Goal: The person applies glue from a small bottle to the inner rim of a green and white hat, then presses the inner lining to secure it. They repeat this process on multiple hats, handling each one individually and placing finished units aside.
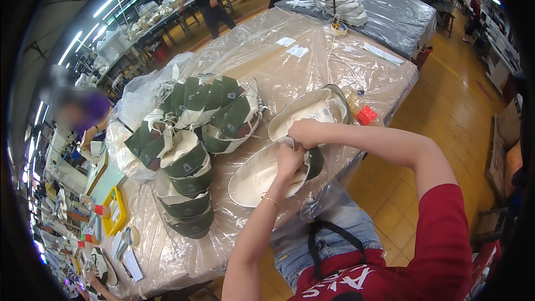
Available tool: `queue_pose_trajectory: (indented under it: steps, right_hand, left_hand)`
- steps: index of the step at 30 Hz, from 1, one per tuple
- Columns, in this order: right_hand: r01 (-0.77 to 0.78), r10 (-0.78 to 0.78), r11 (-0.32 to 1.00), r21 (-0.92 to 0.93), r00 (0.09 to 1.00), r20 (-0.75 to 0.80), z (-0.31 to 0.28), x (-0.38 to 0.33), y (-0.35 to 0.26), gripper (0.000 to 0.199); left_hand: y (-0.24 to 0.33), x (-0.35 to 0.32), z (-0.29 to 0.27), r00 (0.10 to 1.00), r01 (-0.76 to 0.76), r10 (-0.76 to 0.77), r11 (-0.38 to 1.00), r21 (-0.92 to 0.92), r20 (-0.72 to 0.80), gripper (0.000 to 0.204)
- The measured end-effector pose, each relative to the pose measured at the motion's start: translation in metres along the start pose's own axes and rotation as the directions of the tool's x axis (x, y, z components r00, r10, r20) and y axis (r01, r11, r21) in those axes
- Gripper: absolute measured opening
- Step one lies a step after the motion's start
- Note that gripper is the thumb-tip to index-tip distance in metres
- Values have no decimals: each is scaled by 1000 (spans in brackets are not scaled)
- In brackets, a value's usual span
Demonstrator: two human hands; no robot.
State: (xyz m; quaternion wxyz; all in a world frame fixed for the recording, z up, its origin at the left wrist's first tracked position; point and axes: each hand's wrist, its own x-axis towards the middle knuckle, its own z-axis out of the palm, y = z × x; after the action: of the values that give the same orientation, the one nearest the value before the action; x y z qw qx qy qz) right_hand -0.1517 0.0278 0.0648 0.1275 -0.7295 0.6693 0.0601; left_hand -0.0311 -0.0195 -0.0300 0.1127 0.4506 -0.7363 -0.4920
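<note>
A cream-lined shoe upper with a green end lies on the plastic-covered table in front of me. My left hand reaches over it, fingers closed on its far rim near the green part. Right beside it, my right hand is curled closed at the same rim, its fingertips mostly hidden. Just beyond lies a second cream-lined upper, its opening facing up. To the left are stacked green-and-white uppers in a nested row, with more green uppers heaped behind them.
A clear bottle with a red cap lies by the right edge. Plastic sheeting covers the table. At left are a yellow tray, a tape roll and a co-worker in purple. White pieces are piled on the far table.
</note>
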Motion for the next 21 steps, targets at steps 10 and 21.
queue_pose_trajectory:
  steps: [10, 21]
  right_hand:
    - [-120, 129, 990, 71, 980, -152, 24, -3, 0, 21]
    - [-98, 74, 890, 445, 995, 70, 6, -57, -9, 21]
  left_hand:
    - [-2, -20, -7, 980, -197, 196, 980, -42, -24, 30]
    - [1, -57, -33, 935, -203, 217, 976, -76, 282, 30]
